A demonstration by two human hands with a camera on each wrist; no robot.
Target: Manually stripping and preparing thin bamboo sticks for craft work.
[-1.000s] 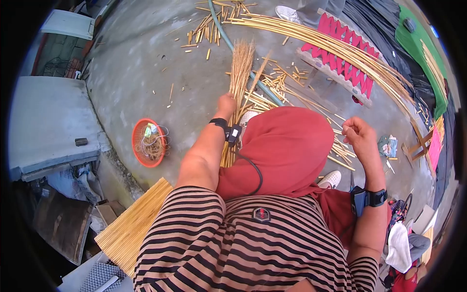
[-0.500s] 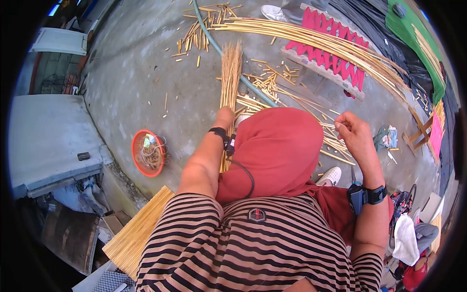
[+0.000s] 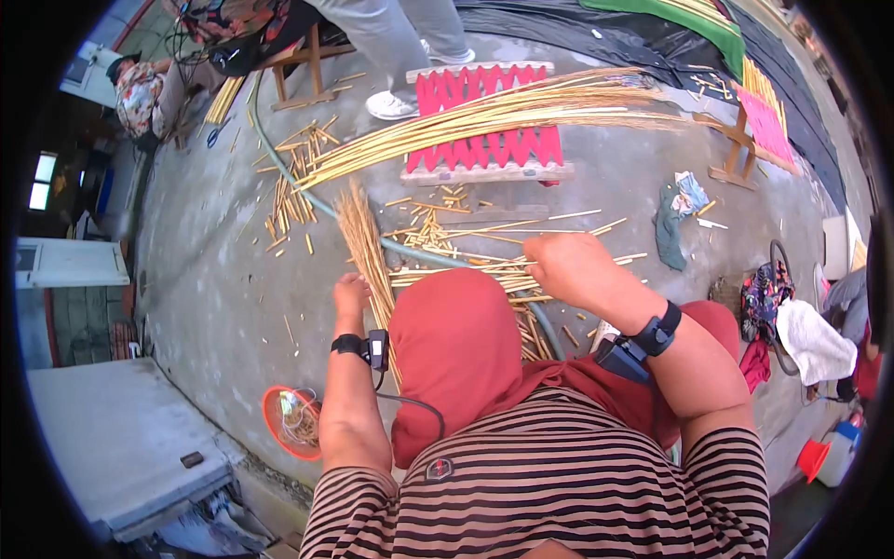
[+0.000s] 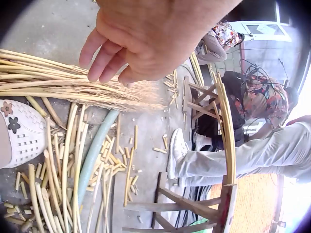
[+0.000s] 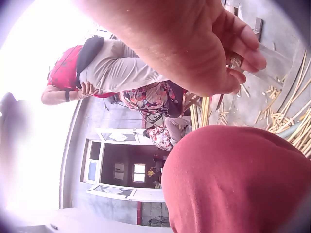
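Observation:
A broom-like bundle of straw stalks [image 3: 361, 224] with a brushy top leans beside the red-clad left knee [image 3: 456, 345]. My left hand [image 3: 351, 296] is close at the bundle's left side, its fingers loosely bent. In the left wrist view the same hand [image 4: 146, 46] overlaps the brushy stalks [image 4: 112, 92] without curling round them. Beyond the knee, my right hand [image 3: 573, 265] hovers over cut stalks [image 3: 475, 277] on the floor. The right wrist view shows that hand [image 5: 194, 53] with loosely curled fingers, a ring on one, and nothing visible in them.
A pale hose [image 3: 424, 253] crosses the concrete floor among short cut pieces [image 3: 289, 200]. Long stalks [image 3: 447, 126] lie over a low rack with pink webbing [image 3: 484, 154]. An orange basin [image 3: 279, 438] stands at left. Someone in grey trousers [image 3: 386, 37] stands ahead.
The head view has swung left and up. My right hand has come inward from the right, over the cut stalks. My left hand has come off its hold on the bundle.

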